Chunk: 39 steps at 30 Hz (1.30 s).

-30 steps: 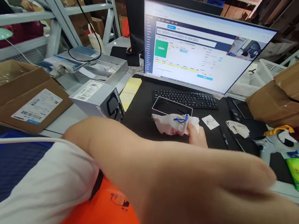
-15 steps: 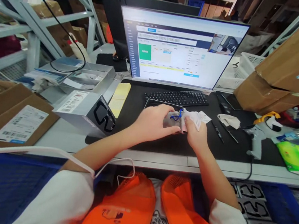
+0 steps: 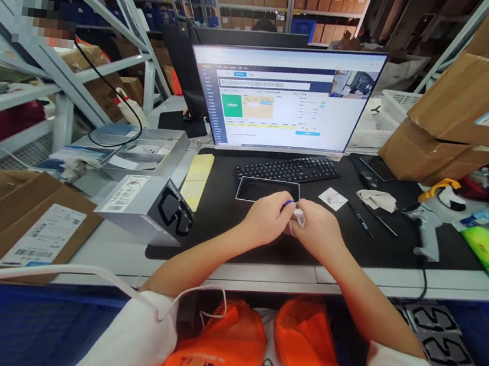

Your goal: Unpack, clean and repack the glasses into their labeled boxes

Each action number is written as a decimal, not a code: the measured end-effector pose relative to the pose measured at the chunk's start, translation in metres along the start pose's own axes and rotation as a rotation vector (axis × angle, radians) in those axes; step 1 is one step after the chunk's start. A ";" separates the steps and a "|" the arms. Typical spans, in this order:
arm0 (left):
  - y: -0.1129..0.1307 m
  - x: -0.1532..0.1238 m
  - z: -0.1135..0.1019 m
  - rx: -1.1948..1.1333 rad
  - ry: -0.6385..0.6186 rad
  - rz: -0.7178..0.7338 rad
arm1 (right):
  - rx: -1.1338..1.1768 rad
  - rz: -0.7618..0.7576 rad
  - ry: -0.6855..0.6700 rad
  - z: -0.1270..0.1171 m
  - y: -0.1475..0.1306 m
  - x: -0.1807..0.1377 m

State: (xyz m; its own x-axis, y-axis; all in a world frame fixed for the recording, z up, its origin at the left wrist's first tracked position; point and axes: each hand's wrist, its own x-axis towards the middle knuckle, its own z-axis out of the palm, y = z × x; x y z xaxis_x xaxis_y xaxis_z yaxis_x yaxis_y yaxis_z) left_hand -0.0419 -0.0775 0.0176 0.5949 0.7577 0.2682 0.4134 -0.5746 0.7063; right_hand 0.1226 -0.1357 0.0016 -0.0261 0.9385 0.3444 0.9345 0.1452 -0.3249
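My left hand [image 3: 267, 216] and my right hand [image 3: 317, 226] are close together over the black desk mat, fingers closed. Between them is a small white pouch [image 3: 299, 215], mostly covered by the fingers. A bit of blue cord [image 3: 287, 202] shows at my left thumb and fingertips. Just beyond my left hand lies a shallow black box with a white rim [image 3: 244, 189]. A small white printed card [image 3: 333, 198] rests on the mat beyond my right hand.
Behind the hands are a keyboard [image 3: 288, 167] and a monitor [image 3: 281, 101]. A grey goggle-printed box [image 3: 143, 209] and yellow slips [image 3: 197, 177] stand left. At right are a pen [image 3: 360, 221], a crumpled cloth [image 3: 376, 199], a scanner [image 3: 429, 229] and cardboard boxes [image 3: 473, 98].
Both hands have drawn together and lower, closing around the pouch, which showed more before. The black box and card are now uncovered. The camera view has shifted slightly.
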 end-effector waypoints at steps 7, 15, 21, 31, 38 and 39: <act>-0.031 0.016 0.015 -0.360 -0.191 -0.213 | -0.055 0.124 -0.213 0.015 -0.003 0.011; -0.055 0.031 0.029 -0.546 -0.137 -0.284 | 0.636 0.222 -0.148 0.016 0.025 0.001; -0.054 0.031 0.030 -0.698 -0.209 -0.341 | 0.636 0.293 -0.145 0.021 0.030 -0.003; -0.063 0.028 0.015 -0.055 -0.165 -0.153 | 0.388 0.097 -0.166 0.016 0.045 -0.028; -0.046 0.025 -0.007 0.499 -0.375 -0.175 | 0.332 0.177 -0.080 0.028 0.047 -0.023; -0.044 0.026 -0.008 0.542 -0.388 -0.188 | 0.382 0.189 -0.082 0.025 0.047 -0.021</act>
State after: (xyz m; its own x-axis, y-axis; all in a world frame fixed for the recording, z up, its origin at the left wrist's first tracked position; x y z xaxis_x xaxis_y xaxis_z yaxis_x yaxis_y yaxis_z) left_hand -0.0506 -0.0302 -0.0017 0.6414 0.7521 -0.1517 0.7596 -0.5946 0.2637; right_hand 0.1578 -0.1411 -0.0429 0.0902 0.9792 0.1815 0.7276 0.0597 -0.6834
